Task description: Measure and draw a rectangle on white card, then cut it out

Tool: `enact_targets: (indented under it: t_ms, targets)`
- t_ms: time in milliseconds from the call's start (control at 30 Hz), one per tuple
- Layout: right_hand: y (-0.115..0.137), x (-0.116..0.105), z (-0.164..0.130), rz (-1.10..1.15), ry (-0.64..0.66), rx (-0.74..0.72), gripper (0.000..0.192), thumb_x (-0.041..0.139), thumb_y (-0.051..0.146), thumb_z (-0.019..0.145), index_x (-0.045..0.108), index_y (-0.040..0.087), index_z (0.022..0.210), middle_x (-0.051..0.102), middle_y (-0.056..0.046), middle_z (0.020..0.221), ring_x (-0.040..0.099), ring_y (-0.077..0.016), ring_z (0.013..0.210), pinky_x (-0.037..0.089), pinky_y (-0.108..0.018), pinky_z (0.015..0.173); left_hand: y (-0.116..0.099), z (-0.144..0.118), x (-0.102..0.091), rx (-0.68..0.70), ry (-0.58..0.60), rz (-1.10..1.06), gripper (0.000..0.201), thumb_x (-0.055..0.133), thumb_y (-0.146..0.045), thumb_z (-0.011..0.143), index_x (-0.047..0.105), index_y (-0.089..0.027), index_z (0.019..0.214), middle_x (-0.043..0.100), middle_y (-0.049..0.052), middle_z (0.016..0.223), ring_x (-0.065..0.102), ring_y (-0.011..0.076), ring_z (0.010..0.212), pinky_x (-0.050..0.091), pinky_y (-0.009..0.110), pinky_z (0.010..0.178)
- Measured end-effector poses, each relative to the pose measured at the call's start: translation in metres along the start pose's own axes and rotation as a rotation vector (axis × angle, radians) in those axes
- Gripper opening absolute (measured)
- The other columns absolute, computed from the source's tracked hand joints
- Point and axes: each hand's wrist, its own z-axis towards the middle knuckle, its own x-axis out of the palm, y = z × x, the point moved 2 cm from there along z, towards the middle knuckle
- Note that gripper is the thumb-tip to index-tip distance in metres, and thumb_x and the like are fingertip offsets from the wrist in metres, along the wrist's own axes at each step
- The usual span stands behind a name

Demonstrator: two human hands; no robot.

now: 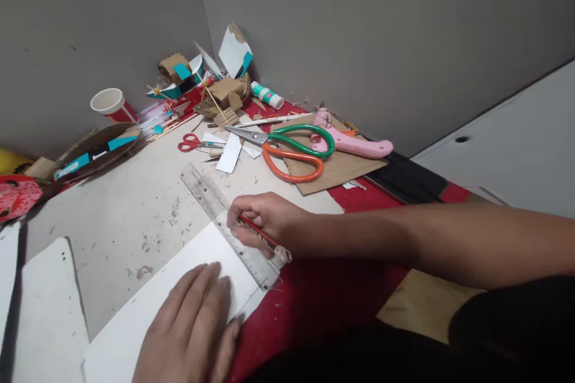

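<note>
My right hand (269,221) grips a red pencil (258,233) with an eraser end, its tip against the edge of a clear plastic ruler (211,197). The ruler lies diagonally across the upper edge of a white sheet of card (188,263). My left hand (193,329) rests flat on that white card, fingers spread, near its lower right corner and close to the ruler's near end.
Large green-and-orange scissors (291,152) and a pink cutter (359,145) lie on brown cardboard (341,170) behind. Small red scissors (193,143), a glue bottle (267,96), a paper cup (110,105) and cardboard scraps (224,99) crowd the corner. More white card (49,311) lies left.
</note>
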Motion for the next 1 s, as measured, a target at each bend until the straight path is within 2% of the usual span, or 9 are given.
enact_targets:
  t_ms: [67,133,267,400,567,733,1000]
  targets:
    - [-0.003,0.001,0.004,-0.058,-0.018,-0.008,0.011,0.060,0.011,0.078,0.052,0.019,0.076,0.053,0.008,0.056,0.048,-0.0064,0.041,0.038,-0.016,0.039,-0.003,0.039,-0.007,0.077,-0.006,0.053,0.029,0.054,-0.020,0.092,0.064,-0.005,0.115,0.070,0.016,0.116,0.060,0.0297,0.114,0.052,0.039,0.092]
    - [-0.004,0.002,0.007,-0.150,-0.033,-0.018,0.010,0.062,0.013,0.077,0.054,0.019,0.076,0.053,0.008,0.055,0.049,-0.0070,0.045,0.037,-0.017,0.043,-0.004,0.054,-0.012,0.094,-0.027,0.064,0.028,0.053,-0.019,0.093,0.065,-0.004,0.113,0.072,0.014,0.113,0.061,0.0284,0.112,0.053,0.038,0.090]
    - [-0.003,0.004,0.010,-0.260,-0.036,-0.029,0.012,0.061,0.008,0.073,0.055,0.019,0.074,0.047,0.010,0.051,0.042,-0.0058,0.045,0.035,-0.017,0.046,-0.005,0.045,-0.011,0.104,-0.042,0.061,0.027,0.055,-0.019,0.092,0.065,-0.004,0.112,0.073,0.014,0.114,0.063,0.0276,0.111,0.054,0.038,0.092]
    - [-0.001,0.006,0.010,-0.253,-0.036,-0.069,0.013,0.059,0.007,0.072,0.055,0.019,0.078,0.043,0.012,0.052,0.039,-0.0061,0.048,0.033,-0.017,0.048,-0.004,0.039,-0.009,0.094,-0.038,0.066,0.030,0.059,-0.020,0.089,0.064,-0.004,0.115,0.071,0.016,0.117,0.063,0.0288,0.113,0.055,0.038,0.091]
    - [-0.002,0.007,0.010,-0.260,-0.090,-0.104,0.015,0.060,0.007,0.071,0.055,0.019,0.078,0.044,0.012,0.052,0.038,-0.0063,0.049,0.034,-0.018,0.051,-0.004,0.040,-0.009,0.100,-0.036,0.068,0.031,0.062,-0.018,0.087,0.065,-0.004,0.114,0.071,0.016,0.117,0.063,0.0290,0.114,0.055,0.038,0.093]
    - [-0.002,0.007,0.012,-0.269,-0.079,-0.110,0.016,0.060,0.005,0.071,0.053,0.019,0.075,0.039,0.014,0.048,0.037,-0.0053,0.044,0.036,-0.018,0.052,-0.005,0.041,-0.010,0.122,-0.044,0.079,0.029,0.060,-0.016,0.087,0.067,-0.004,0.112,0.073,0.015,0.112,0.063,0.0296,0.113,0.054,0.039,0.093]
    - [-0.007,0.010,0.012,-0.285,-0.089,-0.134,0.018,0.059,0.002,0.069,0.055,0.018,0.076,0.043,0.011,0.053,0.035,-0.0060,0.049,0.032,-0.017,0.050,-0.008,0.047,-0.013,0.104,-0.062,0.107,0.026,0.055,-0.018,0.090,0.065,-0.006,0.111,0.074,0.016,0.111,0.067,0.0281,0.107,0.058,0.036,0.087]
